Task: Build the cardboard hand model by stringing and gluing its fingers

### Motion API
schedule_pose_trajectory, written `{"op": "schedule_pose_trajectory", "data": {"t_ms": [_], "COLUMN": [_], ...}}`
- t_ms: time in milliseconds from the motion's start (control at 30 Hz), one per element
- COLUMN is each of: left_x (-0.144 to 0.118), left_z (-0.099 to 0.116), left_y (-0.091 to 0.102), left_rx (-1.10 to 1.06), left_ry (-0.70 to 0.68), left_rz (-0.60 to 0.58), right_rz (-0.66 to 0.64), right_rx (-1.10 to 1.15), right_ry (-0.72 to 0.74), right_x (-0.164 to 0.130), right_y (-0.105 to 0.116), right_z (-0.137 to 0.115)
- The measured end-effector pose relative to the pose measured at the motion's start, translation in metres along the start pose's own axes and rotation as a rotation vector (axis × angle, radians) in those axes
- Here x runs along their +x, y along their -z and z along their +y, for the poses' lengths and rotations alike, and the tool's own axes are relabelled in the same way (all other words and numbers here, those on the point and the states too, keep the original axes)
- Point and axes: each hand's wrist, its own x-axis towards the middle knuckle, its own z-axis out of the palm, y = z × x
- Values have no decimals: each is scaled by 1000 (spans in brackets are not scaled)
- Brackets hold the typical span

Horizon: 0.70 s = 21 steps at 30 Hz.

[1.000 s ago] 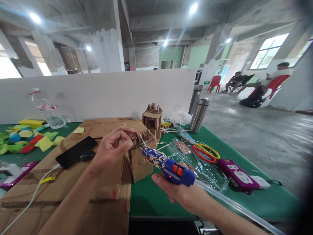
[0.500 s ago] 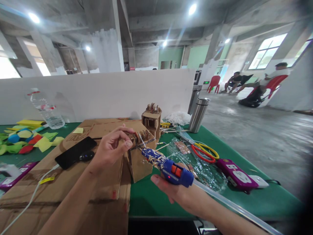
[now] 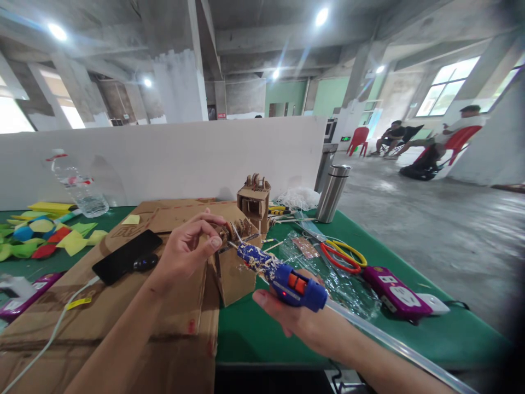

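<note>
My right hand (image 3: 303, 312) is wrapped round a blue glue gun (image 3: 283, 276) spattered with pale crumbs or strings. A long clear glue stick (image 3: 394, 334) runs out of its back end along my forearm. The nozzle points left at a cardboard box model (image 3: 235, 279) with several round cardboard pieces (image 3: 244, 227) along its top. My left hand (image 3: 191, 246) reaches to those pieces with thumb and fingers closed at their near end; what is between the fingertips is hidden. A thin pale stick (image 3: 237, 232) rises just beside the nozzle.
A second cardboard model (image 3: 254, 202) stands behind. To the right are red-and-yellow-handled scissors (image 3: 342, 256), a steel flask (image 3: 334, 194) and a purple power strip (image 3: 397, 293). A phone (image 3: 127, 255) lies on cardboard sheets (image 3: 164, 317) at left. A water bottle (image 3: 80, 186) stands behind coloured paper.
The glue gun has shifted very slightly, its nozzle a touch higher beside the round pieces. My left hand has stayed in place.
</note>
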Motion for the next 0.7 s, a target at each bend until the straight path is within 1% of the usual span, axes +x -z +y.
{"op": "schedule_pose_trajectory", "data": {"t_ms": [267, 500, 633, 700], "left_x": [-1, -1, 0, 0], "left_z": [0, 0, 1, 2], "left_y": [2, 2, 1, 0], "left_rx": [-13, -10, -16, -12], "left_ry": [-12, 10, -2, -1], "left_rz": [-14, -19, -18, -10], "right_rz": [-23, -6, -3, -5], "right_rx": [-12, -14, 0, 10], "right_ry": [-10, 17, 37, 24], "right_x": [2, 1, 2, 2], "right_y": [2, 3, 4, 4], "right_z": [-7, -6, -6, -6]}}
